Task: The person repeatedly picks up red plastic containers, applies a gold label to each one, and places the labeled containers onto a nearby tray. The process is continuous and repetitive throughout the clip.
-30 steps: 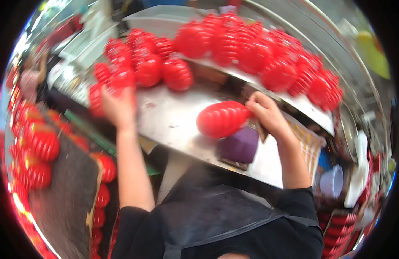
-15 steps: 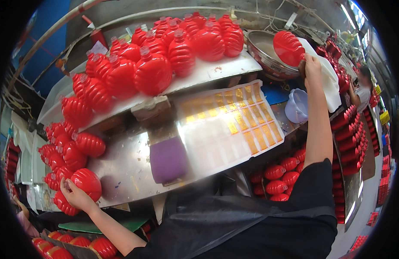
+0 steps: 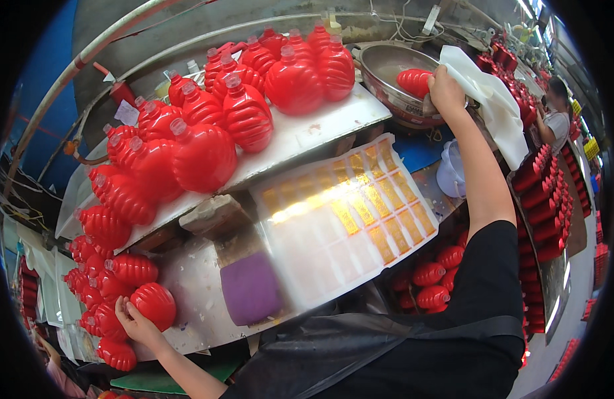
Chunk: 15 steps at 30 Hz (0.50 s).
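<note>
At the upper right my right hand (image 3: pixel 448 96) is closed on a red ribbed plastic bottle (image 3: pixel 413 82), held tilted over the wide metal basin (image 3: pixel 380 90). The fingers and wrist hide its neck end. Down at the left, my left hand (image 3: pixel 139 326) rests beside a rounded red bottle (image 3: pixel 155 306) at the table's left end. Its fingers are apart and slightly curled near that bottle's side; whether they touch it cannot be told. Several more red bottles (image 3: pixel 124 269) lie heaped behind and left of this hand.
Red bottles with clear necks (image 3: pixel 204 156) crowd a raised white shelf (image 3: pixel 363 118). Below are a sheet of gold labels (image 3: pixel 360 206), a purple pad (image 3: pixel 250 289) and a stone block (image 3: pixel 210 214). A pale bucket (image 3: pixel 450 174) and white cloth (image 3: pixel 490 100) are at right, with another person (image 3: pixel 556 123) beyond.
My right hand has lowered the bottle and brought it left over the basin, turning it. My left hand stays beside the rounded bottle. The whole view has shifted slightly.
</note>
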{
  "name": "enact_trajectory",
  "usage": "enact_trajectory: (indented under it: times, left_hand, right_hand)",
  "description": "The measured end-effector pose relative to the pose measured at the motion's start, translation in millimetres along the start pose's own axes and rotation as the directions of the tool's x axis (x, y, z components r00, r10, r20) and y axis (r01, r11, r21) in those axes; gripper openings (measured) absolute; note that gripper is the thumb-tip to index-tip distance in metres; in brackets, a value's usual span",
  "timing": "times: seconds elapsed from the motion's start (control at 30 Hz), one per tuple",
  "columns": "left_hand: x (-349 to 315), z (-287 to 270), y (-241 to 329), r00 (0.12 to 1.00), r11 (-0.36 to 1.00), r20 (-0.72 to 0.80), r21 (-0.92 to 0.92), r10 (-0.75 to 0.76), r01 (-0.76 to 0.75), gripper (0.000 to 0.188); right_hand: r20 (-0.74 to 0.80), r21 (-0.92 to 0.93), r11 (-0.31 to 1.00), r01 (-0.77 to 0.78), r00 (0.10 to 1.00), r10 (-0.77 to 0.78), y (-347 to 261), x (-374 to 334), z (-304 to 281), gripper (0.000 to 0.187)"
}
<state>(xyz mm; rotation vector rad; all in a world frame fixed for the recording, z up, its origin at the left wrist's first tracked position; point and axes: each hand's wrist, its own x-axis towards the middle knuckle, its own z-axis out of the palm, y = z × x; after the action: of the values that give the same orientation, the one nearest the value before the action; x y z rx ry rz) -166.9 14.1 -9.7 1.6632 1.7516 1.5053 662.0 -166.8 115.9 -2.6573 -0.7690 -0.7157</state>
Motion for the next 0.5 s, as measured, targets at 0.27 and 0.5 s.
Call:
enact_trajectory:
  times: [0.27, 0.5]
  left_hand:
    - [-12, -7, 22, 0.941, 0.895, -0.151, 0.384, 0.303, -0.227, 0.034]
    - [-40, -5, 58, 0.921, 0.914, -0.089, 0.193, 0.379, -0.357, 0.026]
  right_hand:
    - [0.437, -0.116, 0.98, 0.164, 0.894, -0.098, 5, 20, -6, 0.042]
    - [0.106, 0.306, 0.936, -0.172, 0.984, 0.146, 24, 21, 27, 0.032]
